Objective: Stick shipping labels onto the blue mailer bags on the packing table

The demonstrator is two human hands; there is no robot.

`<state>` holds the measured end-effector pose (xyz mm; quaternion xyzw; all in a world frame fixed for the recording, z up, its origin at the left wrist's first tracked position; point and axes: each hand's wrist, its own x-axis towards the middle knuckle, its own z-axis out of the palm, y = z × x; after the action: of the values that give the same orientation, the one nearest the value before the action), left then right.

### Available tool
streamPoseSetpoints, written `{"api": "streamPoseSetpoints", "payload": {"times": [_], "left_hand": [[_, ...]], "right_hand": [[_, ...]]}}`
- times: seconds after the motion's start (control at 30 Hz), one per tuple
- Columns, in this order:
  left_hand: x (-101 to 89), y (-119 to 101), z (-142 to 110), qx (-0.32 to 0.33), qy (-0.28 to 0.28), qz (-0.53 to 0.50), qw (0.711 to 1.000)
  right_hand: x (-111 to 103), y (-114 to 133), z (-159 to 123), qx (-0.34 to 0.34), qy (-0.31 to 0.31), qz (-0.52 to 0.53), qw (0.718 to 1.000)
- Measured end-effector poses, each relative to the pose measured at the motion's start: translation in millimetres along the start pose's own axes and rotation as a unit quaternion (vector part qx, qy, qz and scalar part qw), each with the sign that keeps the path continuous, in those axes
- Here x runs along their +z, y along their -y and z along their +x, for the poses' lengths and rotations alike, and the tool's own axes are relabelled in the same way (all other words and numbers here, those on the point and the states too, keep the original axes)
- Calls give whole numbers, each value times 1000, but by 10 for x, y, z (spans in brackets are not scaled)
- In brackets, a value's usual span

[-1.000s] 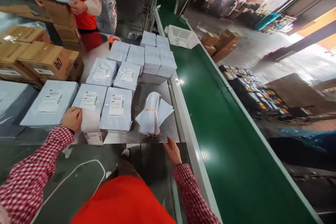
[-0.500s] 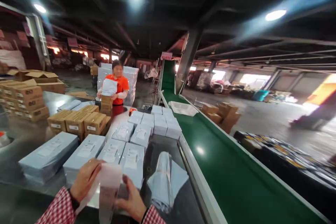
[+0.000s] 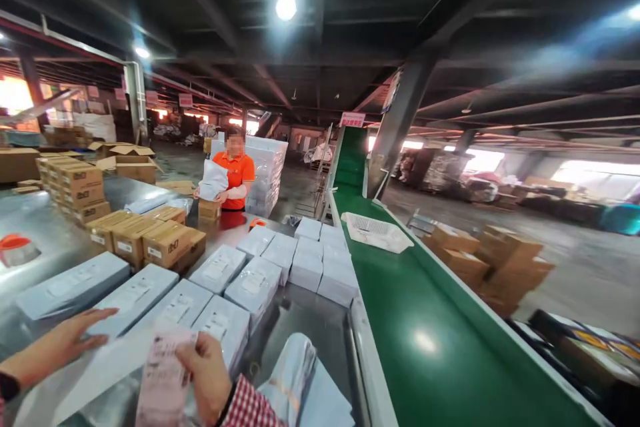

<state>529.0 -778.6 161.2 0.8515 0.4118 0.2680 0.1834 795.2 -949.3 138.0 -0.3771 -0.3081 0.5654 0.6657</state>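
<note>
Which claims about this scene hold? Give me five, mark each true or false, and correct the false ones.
1. The right hand holds a printed label. True.
2. A white basket rests on the green conveyor belt. True.
3. The left hand is clenched in a fist. False: its fingers are extended.
4. The banded bundle lies left of the right hand. False: it lies to the right.
5. The co-worker wears an orange shirt. True.

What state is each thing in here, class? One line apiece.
Right hand, closed on the label
Left hand, open
Packets, set in rows
Bundle, rolled and banded
Nearest boxes, shut
Carton, flaps open
Lamp, lit
</note>
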Motion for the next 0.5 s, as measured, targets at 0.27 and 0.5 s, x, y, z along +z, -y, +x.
{"api": "streamPoseSetpoints", "payload": {"times": [0.27,0.5], "left_hand": [[206,-1815,179,-56,-32,-131,989],[773,-2065,594,-137,-115,-271,946]], "right_hand": [[-196,700,291,-3,77,-17,997],[-575,638,814,-59,34,-211,975]]}}
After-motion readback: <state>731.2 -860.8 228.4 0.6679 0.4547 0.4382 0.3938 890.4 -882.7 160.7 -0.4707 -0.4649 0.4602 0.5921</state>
